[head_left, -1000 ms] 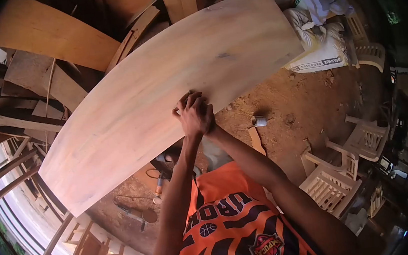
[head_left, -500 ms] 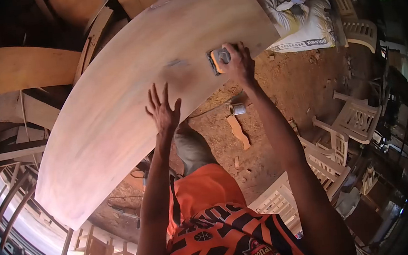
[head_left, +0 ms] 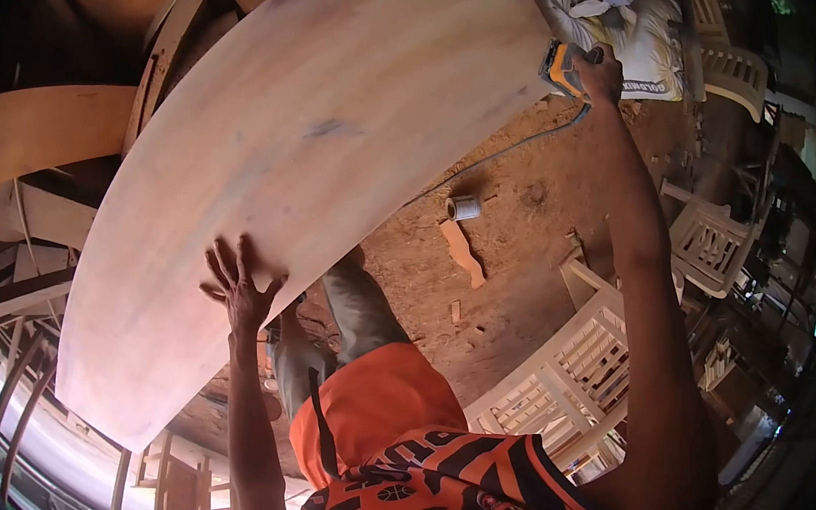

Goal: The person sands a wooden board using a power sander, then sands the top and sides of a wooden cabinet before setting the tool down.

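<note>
A long, pale wooden panel (head_left: 348,171) with a curved far edge stretches diagonally across the view, its surface marked by pinkish and grey streaks. My right hand (head_left: 602,77) is wrapped round an orange and black electric sander (head_left: 564,70) at the panel's right end, beside the white sacks. A dark cord (head_left: 507,150) trails from the sander back under the panel's near edge. Over the near left part of the panel, my left hand (head_left: 243,292) has its fingers spread and holds nothing.
Printed white sacks (head_left: 647,51) lie beyond the panel's right end. On the dirt floor are a tin can (head_left: 463,207) and a wavy wood offcut (head_left: 461,254). Unfinished slatted wooden furniture (head_left: 563,378) stands at lower right. Curved boards (head_left: 32,137) lean at left.
My right hand has carried the sander rightward from the panel's surface to its right end. My left hand has shifted left and nearer to me, still spread.
</note>
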Action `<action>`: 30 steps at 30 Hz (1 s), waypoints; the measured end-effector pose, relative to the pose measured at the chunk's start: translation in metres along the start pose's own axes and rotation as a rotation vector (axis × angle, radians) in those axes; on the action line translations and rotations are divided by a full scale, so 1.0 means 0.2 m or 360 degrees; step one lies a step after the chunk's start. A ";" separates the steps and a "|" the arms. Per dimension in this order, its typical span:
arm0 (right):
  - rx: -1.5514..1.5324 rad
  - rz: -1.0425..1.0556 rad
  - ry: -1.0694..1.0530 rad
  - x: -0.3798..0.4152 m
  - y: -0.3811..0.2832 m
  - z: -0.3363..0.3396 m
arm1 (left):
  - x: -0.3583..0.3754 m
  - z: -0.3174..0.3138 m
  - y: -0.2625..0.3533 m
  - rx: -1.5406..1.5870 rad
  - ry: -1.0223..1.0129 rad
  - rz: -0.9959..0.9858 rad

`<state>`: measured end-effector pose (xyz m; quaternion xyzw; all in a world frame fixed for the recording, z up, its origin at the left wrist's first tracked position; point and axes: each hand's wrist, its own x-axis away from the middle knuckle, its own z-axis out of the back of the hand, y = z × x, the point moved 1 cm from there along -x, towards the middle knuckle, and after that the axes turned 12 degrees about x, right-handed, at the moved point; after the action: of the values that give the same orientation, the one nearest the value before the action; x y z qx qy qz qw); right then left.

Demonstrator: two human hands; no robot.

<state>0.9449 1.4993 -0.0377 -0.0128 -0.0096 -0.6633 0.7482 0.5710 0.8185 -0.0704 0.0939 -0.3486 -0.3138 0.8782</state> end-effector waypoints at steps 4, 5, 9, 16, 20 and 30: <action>0.0093 0.0023 0.0030 -0.09 -0.02 -0.03 | 0.00 0.02 0.02 0.0058 0.0001 -0.0040; 0.0085 0.0118 0.0032 -0.12 -0.04 -0.05 | 0.01 0.02 0.01 0.0063 -0.0015 -0.0018; 0.0045 0.0492 0.0113 0.00 -0.35 -0.03 | 0.01 0.02 0.02 0.0099 -0.0008 0.0010; -0.0129 0.1137 0.0211 0.58 -0.95 0.02 | 0.04 -0.05 -0.05 0.0165 0.0315 -0.0092; -0.0163 0.1279 0.0133 1.07 -1.23 0.04 | 0.18 -0.19 -0.22 0.0332 0.0672 0.0076; -0.0265 0.1797 -0.0155 2.19 -1.85 0.15 | 0.82 -0.24 -1.47 0.0613 0.1416 0.1229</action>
<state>0.6312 1.0218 0.0074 -0.1052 0.0165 -0.1581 0.9817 0.5525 0.4833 -0.1275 0.2397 -0.0082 0.1644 0.9568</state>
